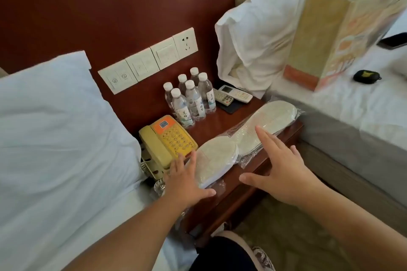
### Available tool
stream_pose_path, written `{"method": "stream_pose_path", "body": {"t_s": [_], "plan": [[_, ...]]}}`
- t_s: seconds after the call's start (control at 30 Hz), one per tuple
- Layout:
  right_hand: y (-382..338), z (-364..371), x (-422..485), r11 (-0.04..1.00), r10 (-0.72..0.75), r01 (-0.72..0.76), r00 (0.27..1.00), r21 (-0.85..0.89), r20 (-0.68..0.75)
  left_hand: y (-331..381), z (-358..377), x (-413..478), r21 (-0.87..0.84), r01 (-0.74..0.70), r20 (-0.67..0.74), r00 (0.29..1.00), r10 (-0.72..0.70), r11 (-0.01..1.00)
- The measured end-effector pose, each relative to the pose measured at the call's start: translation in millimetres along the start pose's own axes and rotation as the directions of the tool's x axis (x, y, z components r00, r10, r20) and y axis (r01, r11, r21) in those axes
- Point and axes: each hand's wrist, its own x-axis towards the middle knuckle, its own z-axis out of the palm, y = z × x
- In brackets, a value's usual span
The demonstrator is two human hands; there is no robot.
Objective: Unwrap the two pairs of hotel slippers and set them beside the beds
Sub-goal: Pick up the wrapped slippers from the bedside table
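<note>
I see both hands spread open: left hand [187,180] touching the near slippers [212,160], right hand [279,167] over the far slippers [264,123] on the nightstand [240,185].

both forearms were bare up to the frame's lower edge, with no sleeve, cuff, watch, bracelet or ring visible on either. the left hand [187,179], at about eight o'clock from the frame's middle, had short, plain nails with no polish. the right hand [284,168], at about four o'clock, looked the same: bare fingers [265,136], short unpainted nails. at six o'clock, at the bottom edge, a knee [222,255] was covered by dark navy or black cloth, with a lighter band along its upper rim. just to its right, at about five o'clock, part of a shoe [262,258] showed a mottled grey-and-white pattern.
</note>
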Motion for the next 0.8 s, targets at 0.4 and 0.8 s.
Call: {"method": "stream_pose_path", "body": {"t_s": [0.4, 0.8], "plan": [[-38.8, 6.6, -43.1, 0.992, 0.006, -0.011, 0.999, -0.127, -0.035, -17.3, 0.7, -8.5, -0.050, -0.005, -0.008, 1.000, 0.005, 0.999], [-79.6, -1.2, -49.3, 0.995, -0.062, 0.056, 0.995, -0.077, -0.076, -20.2, -91.4, -30.5, -0.807, -0.193, -0.188, 0.980, 0.066, 0.558]]}}
